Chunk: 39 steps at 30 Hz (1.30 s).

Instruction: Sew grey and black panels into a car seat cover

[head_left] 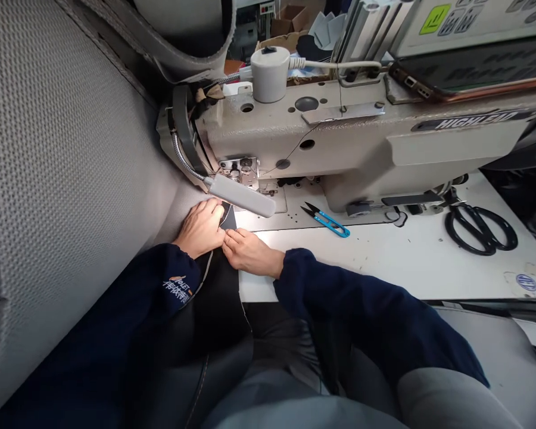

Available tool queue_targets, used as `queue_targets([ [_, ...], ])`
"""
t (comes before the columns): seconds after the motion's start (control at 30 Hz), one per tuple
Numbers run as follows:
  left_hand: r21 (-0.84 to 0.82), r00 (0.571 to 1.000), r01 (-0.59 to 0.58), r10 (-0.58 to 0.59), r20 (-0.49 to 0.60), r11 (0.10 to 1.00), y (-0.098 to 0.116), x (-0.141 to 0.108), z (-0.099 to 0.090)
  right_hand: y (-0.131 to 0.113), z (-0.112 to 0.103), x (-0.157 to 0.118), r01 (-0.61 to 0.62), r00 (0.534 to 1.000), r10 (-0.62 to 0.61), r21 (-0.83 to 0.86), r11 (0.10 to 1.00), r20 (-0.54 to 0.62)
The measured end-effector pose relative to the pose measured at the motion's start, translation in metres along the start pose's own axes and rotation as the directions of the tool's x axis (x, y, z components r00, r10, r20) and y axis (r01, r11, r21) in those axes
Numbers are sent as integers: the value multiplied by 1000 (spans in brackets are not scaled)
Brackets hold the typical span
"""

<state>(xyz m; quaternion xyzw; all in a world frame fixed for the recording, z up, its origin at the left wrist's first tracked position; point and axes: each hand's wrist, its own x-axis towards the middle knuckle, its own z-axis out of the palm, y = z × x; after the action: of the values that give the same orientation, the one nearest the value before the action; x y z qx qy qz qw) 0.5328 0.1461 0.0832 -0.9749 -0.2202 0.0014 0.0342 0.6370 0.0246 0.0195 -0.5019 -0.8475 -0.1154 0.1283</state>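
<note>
A sewing machine (361, 137) stands across the table, its lamp (243, 195) shining over the needle area, which the lamp partly hides. My left hand (202, 229) presses on grey mesh fabric and the black material (221, 286) just in front of the needle area, fingers bent. Close beside it, my right hand (248, 249) grips the right edge of the black material, fingertips pinched together and nearly touching my left hand. The black material hangs from the table edge towards my lap, a pale cord or edge along it.
Blue thread snips (326, 220) lie on the white tabletop (370, 262) right of my hands. Black-handled scissors (480, 229) rest farther right. A large grey mesh piece (71, 131) rises along the left side. A phone (469, 68) sits on the machine.
</note>
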Motion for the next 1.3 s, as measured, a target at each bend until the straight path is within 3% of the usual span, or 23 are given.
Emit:
queue_targets([
  [0.23, 138, 992, -120, 112, 62, 983, 0, -2, -6, 1, -13, 2, 56, 997, -52, -70, 996, 58],
  [0.37, 4, 987, -157, 157, 30, 988, -15, 1, -1, 2, -25, 4, 68, 984, -61, -36, 997, 169],
  [0.53, -245, 996, -89, 79, -52, 966, -36, 9, 4, 7, -34, 5, 39, 973, -39, 5, 999, 227],
  [0.63, -321, 997, -56, 33, -76, 946, -36, 11, 3, 6, -36, 6, 31, 965, -35, 18, 999, 259],
  [0.83, -159, 988, -153, 147, -50, 975, -21, 6, -4, 5, -37, 8, 8, 965, -24, 61, 998, 263],
  [1.1, -399, 999, 45, -51, -5, 916, -32, 13, -7, 8, -37, 6, 17, 955, -29, 43, 999, 296],
  [1.17, -360, 999, 2, -17, -40, 933, -30, 12, -5, 7, -36, 5, 25, 954, -30, 20, 999, 299],
  [1.3, -184, 982, -184, 175, -66, 966, -23, 9, -1, 6, -36, 6, 16, 948, -25, 33, 999, 316],
])
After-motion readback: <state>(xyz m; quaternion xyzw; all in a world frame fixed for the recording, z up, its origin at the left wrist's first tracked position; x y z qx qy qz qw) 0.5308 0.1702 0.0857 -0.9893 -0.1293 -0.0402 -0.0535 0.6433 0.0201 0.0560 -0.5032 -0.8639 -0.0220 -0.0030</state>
